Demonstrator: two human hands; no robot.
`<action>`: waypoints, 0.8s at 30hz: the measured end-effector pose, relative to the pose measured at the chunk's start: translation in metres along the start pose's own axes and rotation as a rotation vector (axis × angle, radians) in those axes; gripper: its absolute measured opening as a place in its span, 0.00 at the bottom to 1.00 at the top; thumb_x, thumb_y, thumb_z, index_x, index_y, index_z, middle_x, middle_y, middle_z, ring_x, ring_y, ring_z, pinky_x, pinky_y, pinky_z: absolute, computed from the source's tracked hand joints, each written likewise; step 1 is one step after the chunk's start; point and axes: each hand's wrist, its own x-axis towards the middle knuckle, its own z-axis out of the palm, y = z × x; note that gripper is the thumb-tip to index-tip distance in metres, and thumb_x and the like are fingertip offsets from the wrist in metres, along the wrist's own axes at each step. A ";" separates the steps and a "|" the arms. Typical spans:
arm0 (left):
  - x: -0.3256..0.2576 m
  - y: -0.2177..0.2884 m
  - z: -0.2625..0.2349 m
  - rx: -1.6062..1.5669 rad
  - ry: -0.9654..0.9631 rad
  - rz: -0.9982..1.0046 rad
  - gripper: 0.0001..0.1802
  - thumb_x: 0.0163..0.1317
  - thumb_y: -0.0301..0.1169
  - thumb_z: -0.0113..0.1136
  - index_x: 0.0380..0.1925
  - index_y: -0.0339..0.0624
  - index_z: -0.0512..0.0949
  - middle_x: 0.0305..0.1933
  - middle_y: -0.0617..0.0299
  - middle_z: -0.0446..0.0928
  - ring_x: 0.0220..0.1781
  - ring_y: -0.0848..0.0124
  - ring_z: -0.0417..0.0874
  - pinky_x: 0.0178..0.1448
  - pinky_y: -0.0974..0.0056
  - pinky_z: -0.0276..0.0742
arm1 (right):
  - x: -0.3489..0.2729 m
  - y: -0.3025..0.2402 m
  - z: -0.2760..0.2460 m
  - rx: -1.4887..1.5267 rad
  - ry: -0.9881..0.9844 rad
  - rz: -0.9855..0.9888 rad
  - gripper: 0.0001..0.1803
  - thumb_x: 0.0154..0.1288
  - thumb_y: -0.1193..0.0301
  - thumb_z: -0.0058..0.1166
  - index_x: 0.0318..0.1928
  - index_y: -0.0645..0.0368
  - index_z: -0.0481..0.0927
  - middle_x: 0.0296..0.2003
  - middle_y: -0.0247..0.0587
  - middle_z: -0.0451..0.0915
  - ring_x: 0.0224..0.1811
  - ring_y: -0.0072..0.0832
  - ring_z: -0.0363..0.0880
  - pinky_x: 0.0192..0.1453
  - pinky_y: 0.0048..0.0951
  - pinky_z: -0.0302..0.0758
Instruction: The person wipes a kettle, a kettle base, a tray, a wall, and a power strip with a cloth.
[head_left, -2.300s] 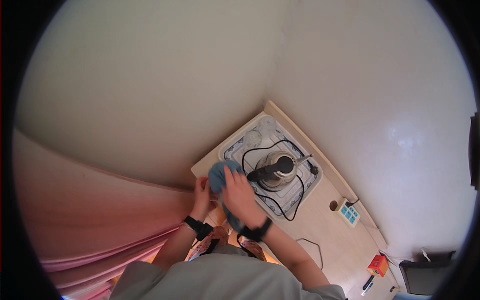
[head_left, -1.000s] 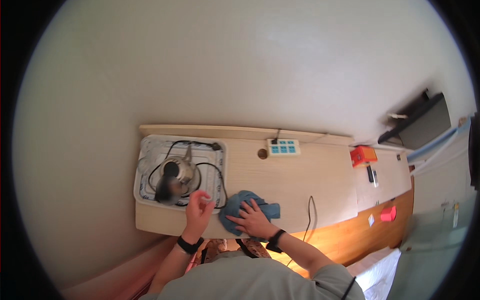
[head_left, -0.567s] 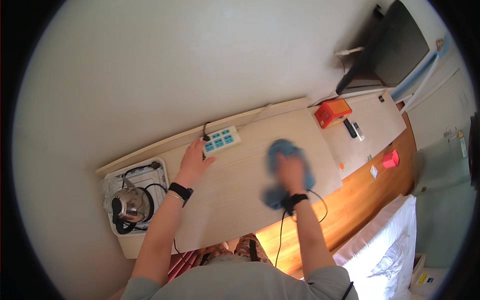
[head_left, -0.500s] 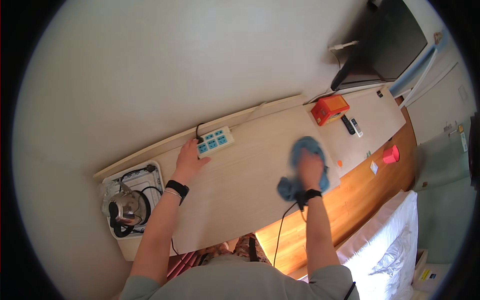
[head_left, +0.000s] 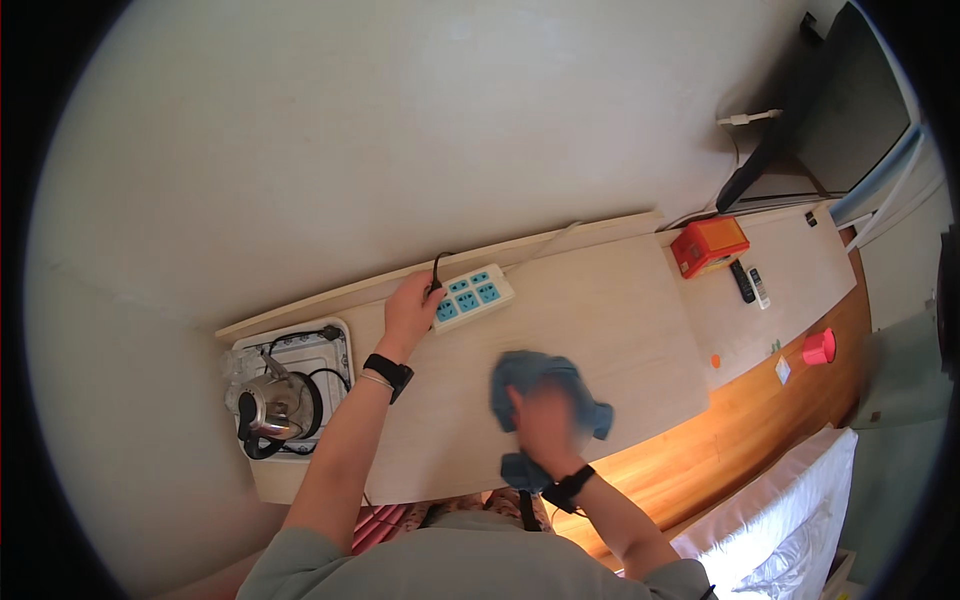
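Left hand [head_left: 411, 310] curling fingers around power strip [head_left: 470, 297]; right hand [head_left: 545, 422], blurred, pressing flat on blue cloth [head_left: 545, 385] on desk [head_left: 610, 320].

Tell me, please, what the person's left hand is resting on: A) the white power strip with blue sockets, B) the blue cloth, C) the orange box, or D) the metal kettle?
A: the left hand lies on the end of the white power strip, while the right hand presses the blue cloth.
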 end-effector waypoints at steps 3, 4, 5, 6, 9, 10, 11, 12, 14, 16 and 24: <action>0.017 0.026 -0.038 -0.080 0.074 -0.043 0.13 0.59 0.33 0.66 0.40 0.38 0.78 0.37 0.53 0.80 0.34 0.58 0.83 0.39 0.60 0.79 | 0.051 -0.054 0.018 0.136 0.123 -0.230 0.29 0.62 0.63 0.58 0.65 0.46 0.73 0.51 0.45 0.76 0.67 0.46 0.65 0.67 0.54 0.60; 0.024 0.037 -0.049 -0.142 0.077 -0.051 0.14 0.59 0.33 0.66 0.41 0.38 0.78 0.37 0.53 0.81 0.33 0.61 0.83 0.38 0.61 0.79 | 0.074 -0.069 0.023 0.171 0.135 -0.279 0.28 0.62 0.64 0.57 0.65 0.46 0.73 0.51 0.45 0.76 0.67 0.45 0.65 0.67 0.54 0.60; 0.030 0.049 -0.059 -0.204 0.079 -0.054 0.14 0.59 0.33 0.66 0.42 0.38 0.78 0.37 0.53 0.81 0.32 0.63 0.84 0.37 0.63 0.79 | 0.099 -0.084 0.037 0.210 0.148 -0.312 0.30 0.62 0.64 0.57 0.66 0.46 0.71 0.53 0.46 0.75 0.68 0.47 0.64 0.70 0.54 0.58; 0.035 0.063 -0.061 -0.210 0.076 -0.042 0.14 0.59 0.33 0.66 0.42 0.38 0.78 0.37 0.53 0.81 0.32 0.63 0.84 0.37 0.63 0.79 | 0.123 -0.093 0.051 0.240 0.162 -0.335 0.31 0.62 0.64 0.56 0.67 0.47 0.70 0.56 0.47 0.75 0.69 0.48 0.63 0.72 0.55 0.55; 0.046 0.087 -0.074 -0.244 0.065 -0.033 0.13 0.59 0.31 0.65 0.41 0.36 0.78 0.36 0.55 0.81 0.32 0.67 0.83 0.37 0.64 0.79 | 0.191 -0.127 0.070 0.190 0.230 -0.449 0.30 0.63 0.65 0.55 0.67 0.46 0.70 0.58 0.46 0.74 0.71 0.47 0.61 0.74 0.55 0.53; 0.048 0.094 -0.072 -0.305 0.070 -0.035 0.13 0.60 0.31 0.65 0.41 0.36 0.78 0.36 0.56 0.81 0.31 0.68 0.83 0.36 0.65 0.78 | 0.208 -0.129 0.074 0.389 0.226 -0.486 0.29 0.63 0.64 0.54 0.66 0.46 0.71 0.59 0.45 0.74 0.71 0.46 0.61 0.74 0.54 0.52; 0.052 0.099 -0.064 -0.371 0.069 -0.037 0.12 0.60 0.30 0.65 0.42 0.36 0.78 0.37 0.57 0.81 0.31 0.69 0.82 0.35 0.65 0.78 | 0.221 -0.120 0.077 0.584 0.225 -0.516 0.27 0.64 0.64 0.53 0.65 0.45 0.72 0.60 0.44 0.74 0.71 0.44 0.61 0.75 0.53 0.51; 0.050 0.093 -0.076 -0.352 0.069 -0.033 0.12 0.60 0.30 0.65 0.42 0.36 0.78 0.37 0.57 0.81 0.31 0.69 0.82 0.35 0.65 0.78 | 0.226 -0.130 0.074 0.599 0.236 -0.522 0.27 0.64 0.64 0.53 0.65 0.45 0.72 0.60 0.44 0.74 0.71 0.44 0.61 0.75 0.53 0.51; 0.045 0.073 -0.092 -0.275 0.066 -0.102 0.09 0.63 0.27 0.63 0.42 0.38 0.79 0.35 0.66 0.80 0.31 0.79 0.77 0.34 0.72 0.73 | 0.224 -0.132 0.065 0.267 0.126 -0.627 0.23 0.65 0.62 0.52 0.60 0.44 0.76 0.61 0.40 0.74 0.71 0.40 0.63 0.76 0.49 0.51; 0.040 0.060 -0.100 -0.323 0.064 -0.081 0.09 0.63 0.26 0.63 0.42 0.37 0.79 0.36 0.67 0.79 0.32 0.80 0.77 0.35 0.73 0.73 | 0.223 -0.110 0.059 0.267 0.186 -0.593 0.19 0.66 0.62 0.50 0.57 0.44 0.80 0.59 0.37 0.76 0.69 0.37 0.65 0.76 0.46 0.52; -0.012 0.012 -0.107 -0.307 0.108 -0.064 0.09 0.63 0.21 0.61 0.43 0.35 0.77 0.37 0.64 0.78 0.33 0.79 0.76 0.39 0.73 0.74 | 0.191 0.157 -0.032 -0.014 0.254 -0.294 0.16 0.59 0.68 0.55 0.49 0.44 0.84 0.53 0.38 0.80 0.58 0.40 0.75 0.59 0.44 0.71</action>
